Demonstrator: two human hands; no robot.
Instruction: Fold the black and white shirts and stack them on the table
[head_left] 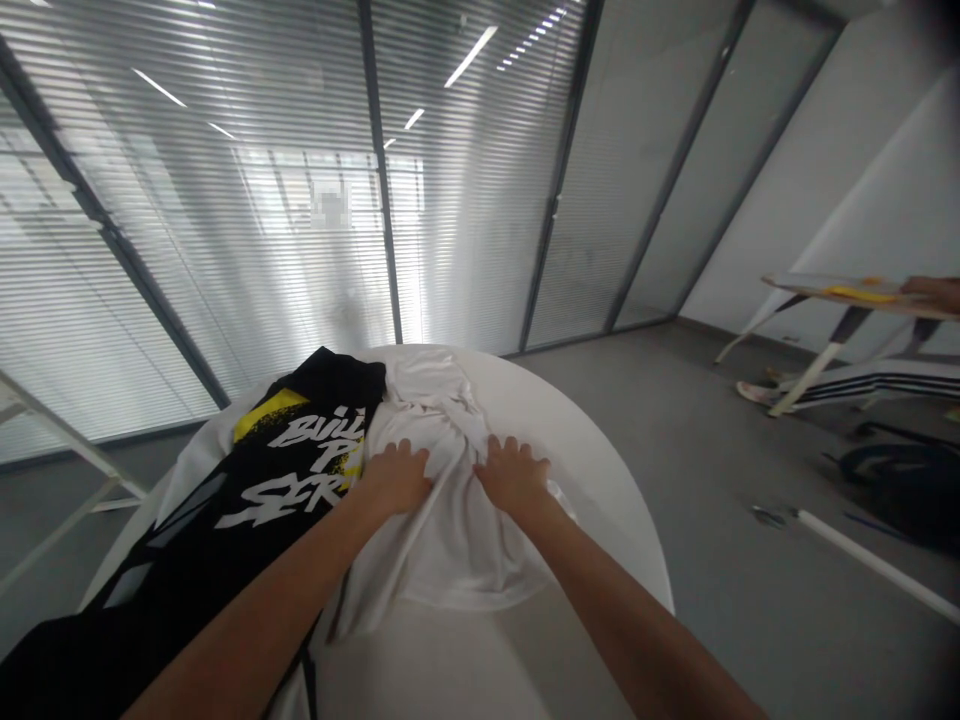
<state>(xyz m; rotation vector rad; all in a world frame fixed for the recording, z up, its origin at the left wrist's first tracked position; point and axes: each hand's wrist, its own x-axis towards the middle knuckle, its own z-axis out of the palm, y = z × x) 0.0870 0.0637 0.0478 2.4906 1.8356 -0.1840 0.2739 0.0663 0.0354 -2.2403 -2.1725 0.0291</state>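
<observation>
Glass panels (480, 200) with slatted blinds (300, 290) fill the upper left and centre of the frame, above a grey floor (720, 460). From my remote seat I see a round white table (607, 480) across the lower centre, with a crumpled white cloth (450, 550) at its middle. My left hand (397, 476) rests on that cloth's left part, fingers bent; my right hand (514, 474) lies on its right part, fingers a little apart. I cannot tell whether either one pinches a fold. A raised crease runs between them. Against the cloth's left edge lies black fabric (225, 560) with white lettering and yellow patches, reaching to the lower left corner; whether the two are one garment, I cannot tell. At the right edge, another person's hand (934, 292) is at a second table (806, 285), near something yellow (859, 294). A white pole (870, 555) shows at lower right.
</observation>
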